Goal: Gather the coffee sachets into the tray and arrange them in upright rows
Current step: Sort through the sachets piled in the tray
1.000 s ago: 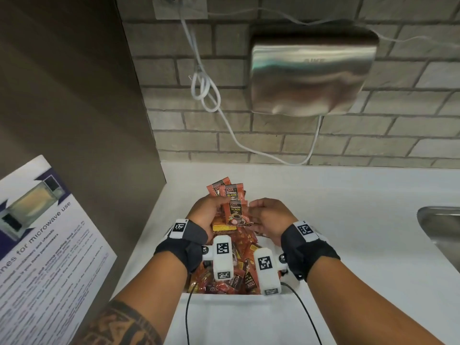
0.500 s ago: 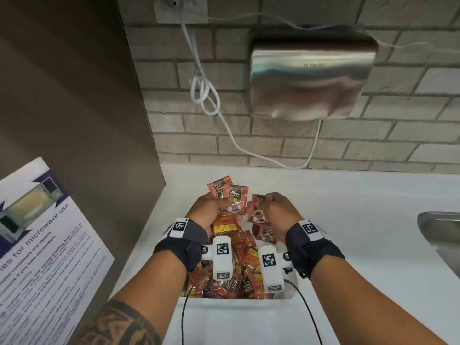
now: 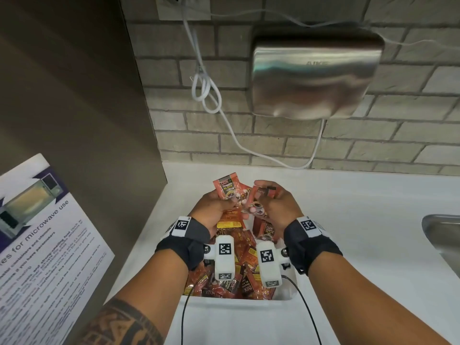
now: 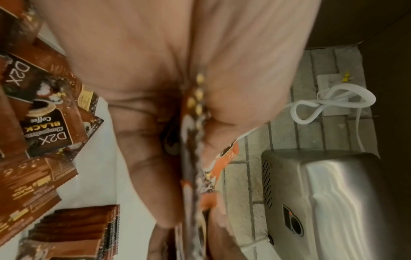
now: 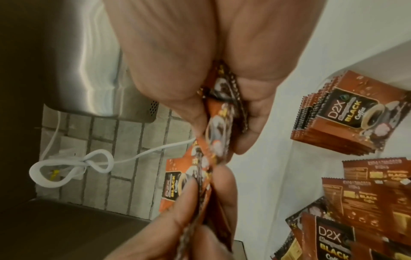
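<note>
1. We see the left hand (image 3: pixel 214 210) raised over the tray (image 3: pixel 286 298), fingers and thumb clamped on a small fan of coffee sachets (image 3: pixel 227 189) whose printed fronts face the head camera.
2. The right hand (image 3: pixel 276 207) is level with it, just beside, pinching further held sachets (image 3: pixel 258 205) between thumb and curled fingers; in the right wrist view their edges (image 5: pixel 219 133) meet the left hand's fingertips (image 5: pixel 189 193).
3. Below the wrists, the loose sachets (image 3: pixel 245 247) lie heaped in the tray at mixed angles, some face up, some back up.
4. Against the tray's far right wall stands an upright stack (image 5: pixel 347 116), fronts aligned.
5. The tray rests on a white counter (image 3: pixel 348 220); a steel hand dryer (image 3: pixel 313 75) and a knotted white cable (image 3: pixel 206 93) hang on the brick wall behind.
</note>
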Demonstrator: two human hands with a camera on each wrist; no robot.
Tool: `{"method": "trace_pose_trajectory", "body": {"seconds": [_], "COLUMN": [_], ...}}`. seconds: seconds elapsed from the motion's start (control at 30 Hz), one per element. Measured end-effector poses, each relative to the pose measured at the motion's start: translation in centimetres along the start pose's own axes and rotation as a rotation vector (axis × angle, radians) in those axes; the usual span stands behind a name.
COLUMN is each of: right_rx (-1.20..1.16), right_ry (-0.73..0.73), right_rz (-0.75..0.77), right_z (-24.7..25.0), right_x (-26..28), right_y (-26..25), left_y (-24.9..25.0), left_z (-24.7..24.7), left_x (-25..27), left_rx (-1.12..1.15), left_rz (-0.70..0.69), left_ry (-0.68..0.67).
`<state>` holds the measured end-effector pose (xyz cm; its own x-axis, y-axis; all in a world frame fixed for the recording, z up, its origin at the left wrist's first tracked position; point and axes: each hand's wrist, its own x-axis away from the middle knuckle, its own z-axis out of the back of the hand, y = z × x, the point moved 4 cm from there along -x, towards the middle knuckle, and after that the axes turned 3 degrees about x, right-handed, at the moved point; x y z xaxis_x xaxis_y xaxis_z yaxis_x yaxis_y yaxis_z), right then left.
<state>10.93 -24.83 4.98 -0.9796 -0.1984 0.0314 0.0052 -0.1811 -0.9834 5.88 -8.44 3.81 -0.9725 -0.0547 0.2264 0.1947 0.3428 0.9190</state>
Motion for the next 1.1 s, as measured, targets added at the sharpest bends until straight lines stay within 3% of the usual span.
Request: {"method": "trace_pose_trajectory", "body": {"seconds": [0.13, 0.3, 0.4, 0.53, 0.67, 0.83, 0.9, 1.0, 1.1], "right_rx": [-0.234, -0.069, -0.054, -0.228, -0.128, 0.205, 0.192, -0.042, -0.092], "right_ry": [0.015, -0.198, -0.165, -0.137, -0.168, -0.467, -0.451, -0.352, -0.288], "right_rz": [-0.033, -0.021, 0.002, -0.064, 0.017, -0.117, -0.092, -0.139, -0.095], "right_z": [0.3, -1.6, -1.1, 0.1, 0.5, -0.4, -0.1, 0.7, 1.0], "right_x": [-0.1, -0.3, -0.4, -0.7, -0.7, -0.5, -0.5, -0.6, -0.6], "right_y": [-0.6, -0.5, -0.5, -0.2, -1.1, 0.2, 0.2, 0.5, 0.4], "left_y": [0.1, 0.1, 0.3, 0.6, 0.6, 0.5, 0.5, 0.8, 0.8], "left_z": [0.2, -0.8, -0.7, 0.1, -0.1, 0.1, 0.2, 0.7, 1.0], "left_x": [0.1, 0.0, 0.0, 0.1, -0.1, -0.6, -0.7, -0.8, -1.0], "left_rx": [-0.091, -0.261, -0.222, -0.173, -0.308, -0.528, -0.513, -0.483, -0.623], "left_rz": [-0.019, -0.054, -0.048, 0.0, 0.017, 0.011, -0.004, -0.044, -0.044], "left_ry": [-0.014, -0.103, -0.104, -0.086, -0.135, -0.166, -0.162, -0.106, -0.063]}}
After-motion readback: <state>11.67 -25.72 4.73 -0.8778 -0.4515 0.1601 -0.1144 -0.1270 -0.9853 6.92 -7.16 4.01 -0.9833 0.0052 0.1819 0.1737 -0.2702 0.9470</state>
